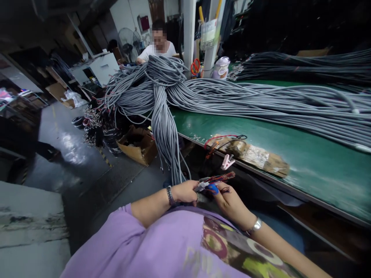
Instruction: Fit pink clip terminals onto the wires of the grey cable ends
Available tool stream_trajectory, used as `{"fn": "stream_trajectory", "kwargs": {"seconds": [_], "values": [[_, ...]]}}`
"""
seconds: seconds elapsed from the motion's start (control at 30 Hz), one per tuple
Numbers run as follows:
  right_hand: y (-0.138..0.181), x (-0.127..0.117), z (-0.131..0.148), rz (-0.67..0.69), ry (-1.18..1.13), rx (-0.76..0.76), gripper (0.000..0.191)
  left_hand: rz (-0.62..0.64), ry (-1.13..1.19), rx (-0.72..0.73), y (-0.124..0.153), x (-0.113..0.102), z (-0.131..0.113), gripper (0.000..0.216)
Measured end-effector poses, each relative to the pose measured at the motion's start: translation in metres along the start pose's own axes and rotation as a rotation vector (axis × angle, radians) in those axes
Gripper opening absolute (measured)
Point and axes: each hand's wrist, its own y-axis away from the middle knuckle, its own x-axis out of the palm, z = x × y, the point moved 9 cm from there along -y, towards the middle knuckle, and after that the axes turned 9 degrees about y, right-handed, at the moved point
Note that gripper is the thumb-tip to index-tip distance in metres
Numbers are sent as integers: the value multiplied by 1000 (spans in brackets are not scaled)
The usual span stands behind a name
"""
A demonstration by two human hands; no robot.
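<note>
My left hand (185,192) is closed round the end of a bundle of grey cables (166,127), which hangs over the table's edge and comes up to my waist. At that end, stripped wires (222,177) in red and dark colours fan out to the right. My right hand (232,200) pinches the bundle end just past the left hand, beside a pale wrap. Something blue (213,189) covers one of its fingertips. Exactly which strands the right fingers grip is hidden.
On the green table (197,125) lie long grey cables, dark cables (290,63) and a taped cardboard strip (261,156) with a pink clip (227,162). A cardboard box (139,144) stands on the floor. Across the table is a person (171,49) in white.
</note>
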Motion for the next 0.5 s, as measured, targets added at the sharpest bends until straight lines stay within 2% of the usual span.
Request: {"fn": "stream_trajectory", "kwargs": {"seconds": [0.07,0.13,0.23,0.3,0.43,0.5], "values": [[4,-1,1,35,92,-45,36,23,-66,-38,8,-8,-3,19],[9,-7,-5,41,191,-62,33,49,-106,-20,24,-20,-12,22],[18,-17,-35,74,324,35,34,-27,-106,26,59,-52,-28,35],[25,-27,-64,128,450,167,35,-139,-147,42,88,-81,-39,37],[42,-67,-120,172,657,509,31,-433,-378,10,146,-142,-69,33],[52,-93,-139,123,728,666,31,-600,-484,7,167,-167,-85,30]]}}
